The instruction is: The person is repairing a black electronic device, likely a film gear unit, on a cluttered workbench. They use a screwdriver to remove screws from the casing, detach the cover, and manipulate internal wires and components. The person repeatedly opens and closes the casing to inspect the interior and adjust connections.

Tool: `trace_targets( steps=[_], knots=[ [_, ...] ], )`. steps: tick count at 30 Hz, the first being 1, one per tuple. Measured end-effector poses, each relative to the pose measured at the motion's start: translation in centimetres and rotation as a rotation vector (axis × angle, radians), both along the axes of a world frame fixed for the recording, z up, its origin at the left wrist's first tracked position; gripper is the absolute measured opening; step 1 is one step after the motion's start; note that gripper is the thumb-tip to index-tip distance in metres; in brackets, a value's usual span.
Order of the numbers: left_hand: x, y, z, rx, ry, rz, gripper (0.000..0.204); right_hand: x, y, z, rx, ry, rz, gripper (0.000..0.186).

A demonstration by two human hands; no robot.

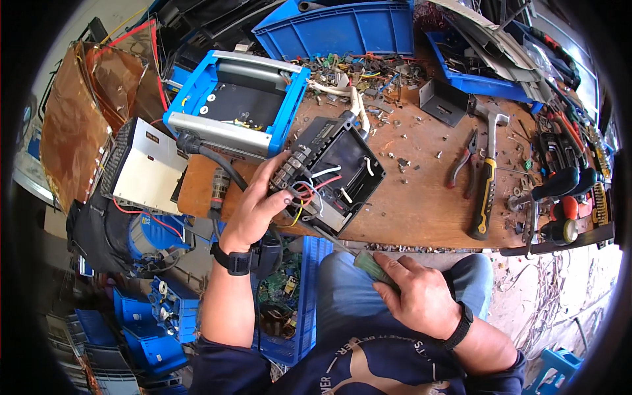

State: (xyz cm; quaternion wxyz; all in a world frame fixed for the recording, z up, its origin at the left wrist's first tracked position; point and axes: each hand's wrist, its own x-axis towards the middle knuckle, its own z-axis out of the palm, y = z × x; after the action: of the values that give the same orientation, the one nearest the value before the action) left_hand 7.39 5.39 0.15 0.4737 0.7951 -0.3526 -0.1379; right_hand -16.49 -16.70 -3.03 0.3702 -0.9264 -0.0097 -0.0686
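Note:
A black open housing (361,172) with metal terminals along one side stands tilted near the table's front edge. My left hand (253,207) grips its left side, fingers behind it and thumb on the front. Red, yellow and white wires (309,191) stick out beside the thumb, and thick white cables leave the housing's top. In my right hand (418,293) is a screwdriver (372,266) with a green handle, held above my lap. Its thin shaft points up and left to the lower edge of the housing; whether the tip touches cannot be made out.
On the wooden table (421,204) lie a claw hammer (488,178), pliers (464,164) and a black bracket (445,102). A blue-framed device (230,105) stands behind my left hand. Scrap pieces (382,72) cover the back, before a blue crate (336,29). More tools hang at right.

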Motion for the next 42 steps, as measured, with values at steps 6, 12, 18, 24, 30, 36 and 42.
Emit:
trace_targets(
  steps=[6, 12, 18, 24, 30, 36, 42],
  knots=[
    [0.4, 0.2, -0.7, -0.048, 0.045, 0.024, 0.064, -0.7, -0.8, 1.1, 0.113, -0.039, -0.042, 0.047],
    [0.7, 0.4, -0.5, -0.073, 0.059, 0.067, 0.063, 0.1, -1.0, 2.9, 0.057, -0.025, -0.126, 0.043],
    [0.6, 0.2, -0.6, -0.058, 0.096, 0.092, 0.066, 0.7, -0.5, 3.3, 0.000, -0.045, -0.085, 0.042],
    [0.5, 0.3, -0.3, -0.056, 0.114, 0.083, 0.067, 0.8, -0.3, 4.4, -0.061, -0.073, -0.065, 0.043],
    [-0.3, -0.1, 0.7, -0.044, 0.141, 0.078, 0.072, 3.0, -2.4, 6.8, -0.246, -0.151, -0.042, 0.039],
    [-0.6, -0.6, 1.2, 0.047, 0.115, 0.097, 0.079, 4.8, -3.1, 8.6, -0.380, -0.246, 0.014, 0.027],
    [-1.0, -0.9, 1.5, 0.043, 0.107, 0.110, 0.071, 7.0, -4.5, 10.1, -0.489, -0.221, 0.020, 0.027]
  ],
)
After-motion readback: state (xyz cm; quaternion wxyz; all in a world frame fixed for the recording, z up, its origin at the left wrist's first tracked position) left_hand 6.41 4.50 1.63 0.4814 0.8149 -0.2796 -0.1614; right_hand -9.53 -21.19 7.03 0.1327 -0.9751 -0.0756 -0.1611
